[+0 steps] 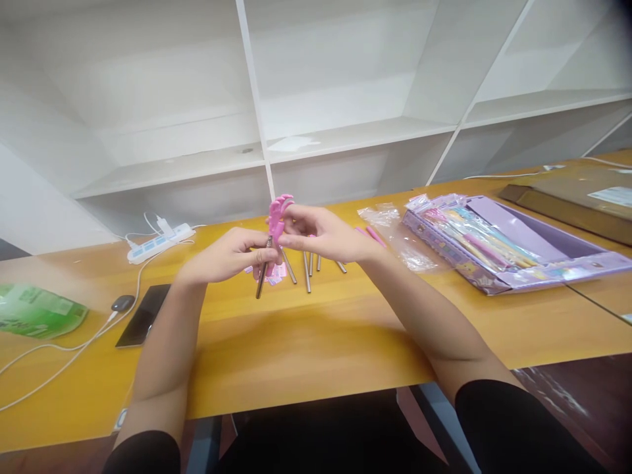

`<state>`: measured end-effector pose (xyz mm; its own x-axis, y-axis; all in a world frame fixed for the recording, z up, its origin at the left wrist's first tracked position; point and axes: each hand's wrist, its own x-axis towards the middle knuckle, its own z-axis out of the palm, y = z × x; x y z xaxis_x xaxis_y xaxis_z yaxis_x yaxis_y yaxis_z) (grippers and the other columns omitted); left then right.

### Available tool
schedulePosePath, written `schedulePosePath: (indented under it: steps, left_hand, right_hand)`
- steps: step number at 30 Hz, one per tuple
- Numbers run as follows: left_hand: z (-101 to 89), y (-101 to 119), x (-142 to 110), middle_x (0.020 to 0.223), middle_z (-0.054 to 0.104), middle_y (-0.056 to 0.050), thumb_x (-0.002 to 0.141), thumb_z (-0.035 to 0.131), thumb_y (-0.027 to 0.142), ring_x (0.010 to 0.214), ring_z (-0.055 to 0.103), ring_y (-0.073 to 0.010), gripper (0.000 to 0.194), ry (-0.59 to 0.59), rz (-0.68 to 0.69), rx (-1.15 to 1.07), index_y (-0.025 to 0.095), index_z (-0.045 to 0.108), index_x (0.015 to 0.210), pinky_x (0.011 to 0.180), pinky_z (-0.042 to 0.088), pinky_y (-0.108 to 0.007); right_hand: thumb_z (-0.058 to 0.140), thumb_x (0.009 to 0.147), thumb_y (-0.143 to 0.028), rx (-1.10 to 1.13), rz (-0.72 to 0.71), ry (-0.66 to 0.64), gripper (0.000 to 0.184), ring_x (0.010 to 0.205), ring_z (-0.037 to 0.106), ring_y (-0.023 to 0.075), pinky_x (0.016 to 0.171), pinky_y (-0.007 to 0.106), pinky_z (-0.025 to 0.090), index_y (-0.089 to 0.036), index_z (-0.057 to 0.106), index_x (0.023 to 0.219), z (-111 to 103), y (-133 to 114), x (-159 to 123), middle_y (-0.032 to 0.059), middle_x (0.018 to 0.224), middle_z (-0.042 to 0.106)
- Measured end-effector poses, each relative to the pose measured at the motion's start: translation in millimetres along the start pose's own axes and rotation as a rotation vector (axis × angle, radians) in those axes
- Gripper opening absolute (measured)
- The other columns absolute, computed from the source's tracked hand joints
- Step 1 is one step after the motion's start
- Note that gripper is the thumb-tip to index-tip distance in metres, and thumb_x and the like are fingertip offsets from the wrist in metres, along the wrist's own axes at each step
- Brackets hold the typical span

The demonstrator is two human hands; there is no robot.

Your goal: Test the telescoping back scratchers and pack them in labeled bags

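Between my hands is a back scratcher with a pink hand-shaped head [276,220] and a thin metal rod [261,282]. My left hand [234,253] pinches the rod just below the head, and the rod's end slants down toward me. The fingers of my right hand [328,232] are closed on the pink head from the right side. Several more metal rods [308,275] lie on the table beyond and beneath my hands, their far ends partly hidden by my right hand. Small pink printed cards [277,274] lie under my left hand.
Two pink tubes [375,236] and clear plastic bags [412,253] lie right of my hands, beside a purple display box [486,284] of wrapped items. A cardboard box [563,201] stands farther right. On the left are a power strip [160,243], phone [142,319] and green bag [42,311].
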<state>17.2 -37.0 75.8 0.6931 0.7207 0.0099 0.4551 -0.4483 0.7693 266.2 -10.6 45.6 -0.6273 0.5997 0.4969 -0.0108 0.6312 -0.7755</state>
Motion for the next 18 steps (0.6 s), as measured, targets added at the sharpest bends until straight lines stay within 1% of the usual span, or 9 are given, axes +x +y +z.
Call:
schedulePosePath:
  steps: [2,6,7,9,11,13,15,16,18]
  left_hand:
    - [0.9,2,1,0.087,0.078,-0.005,0.105,0.066,0.052,0.072,0.072,-0.0169,0.039,-0.006,0.002,0.02,0.021,0.077,0.086,0.069,0.061,-0.027]
    - [2.8,3,2,0.087,0.077,-0.004,0.106,0.065,0.048,0.071,0.071,-0.0157,0.036,-0.025,0.02,0.084,0.022,0.078,0.084,0.07,0.059,-0.026]
    - [2.7,3,2,0.086,0.077,-0.004,0.107,0.065,0.049,0.07,0.07,-0.0155,0.037,-0.029,0.028,0.087,0.022,0.077,0.085,0.069,0.058,-0.026]
    - [1.6,2,1,0.084,0.075,-0.004,0.108,0.061,0.052,0.069,0.068,-0.0157,0.042,-0.027,0.041,0.082,0.022,0.075,0.084,0.067,0.056,-0.027]
    - [-0.4,1,-1,0.083,0.074,-0.005,0.112,0.052,0.053,0.071,0.068,-0.0163,0.047,-0.012,0.044,0.084,0.021,0.074,0.084,0.068,0.055,-0.027]
    - [-2.7,2,-3,0.087,0.075,-0.005,0.113,0.049,0.049,0.076,0.069,-0.0169,0.045,0.015,0.034,0.12,0.021,0.073,0.087,0.071,0.055,-0.028]
    - [-4.6,3,-6,0.089,0.075,-0.004,0.109,0.053,0.039,0.078,0.068,-0.0164,0.033,0.065,0.027,0.186,0.022,0.072,0.088,0.073,0.054,-0.028]
    - [-5.2,4,-8,0.089,0.074,-0.003,0.106,0.055,0.033,0.077,0.067,-0.0156,0.027,0.092,0.033,0.219,0.022,0.071,0.087,0.071,0.053,-0.027]
    - [-5.7,6,-11,0.089,0.071,-0.002,0.099,0.054,0.022,0.073,0.064,-0.0139,0.019,0.135,0.058,0.268,0.023,0.067,0.086,0.069,0.051,-0.026]
  right_hand:
    - [0.078,0.099,-0.056,0.073,-0.002,0.045,0.037,0.076,0.051,0.0133,0.07,0.028,0.042,-0.021,0.07,0.106,3,1,2,-0.002,0.085,0.057]
    - [0.082,0.092,-0.067,0.194,-0.008,0.084,0.05,0.083,0.056,0.014,0.08,0.031,0.048,-0.02,0.068,0.084,11,-3,5,0.0004,0.089,0.061]
    - [0.083,0.09,-0.068,0.209,-0.003,0.099,0.052,0.081,0.056,0.0134,0.079,0.031,0.049,-0.019,0.068,0.082,11,-4,4,0.0002,0.088,0.061]
    - [0.083,0.089,-0.07,0.227,0.013,0.163,0.052,0.072,0.053,0.0118,0.069,0.029,0.047,-0.02,0.068,0.086,8,-5,3,-0.0016,0.079,0.059]
    - [0.08,0.092,-0.07,0.235,0.015,0.288,0.05,0.062,0.048,0.0105,0.059,0.028,0.042,-0.022,0.067,0.094,-3,-5,2,-0.0038,0.072,0.054]
    - [0.076,0.096,-0.07,0.227,-0.016,0.452,0.047,0.059,0.049,0.0103,0.055,0.028,0.041,-0.025,0.065,0.1,-19,-2,0,-0.0026,0.077,0.056]
    - [0.072,0.097,-0.072,0.193,-0.051,0.615,0.046,0.065,0.056,0.0112,0.056,0.028,0.044,-0.027,0.063,0.103,-39,3,-2,0.0005,0.091,0.06]
    - [0.07,0.097,-0.074,0.168,-0.061,0.677,0.047,0.069,0.06,0.0124,0.058,0.029,0.046,-0.028,0.063,0.104,-49,7,-3,0.0017,0.095,0.061]
    - [0.065,0.095,-0.081,0.118,-0.078,0.761,0.053,0.078,0.065,0.0162,0.062,0.031,0.05,-0.029,0.064,0.105,-66,16,-4,0.0032,0.097,0.061]
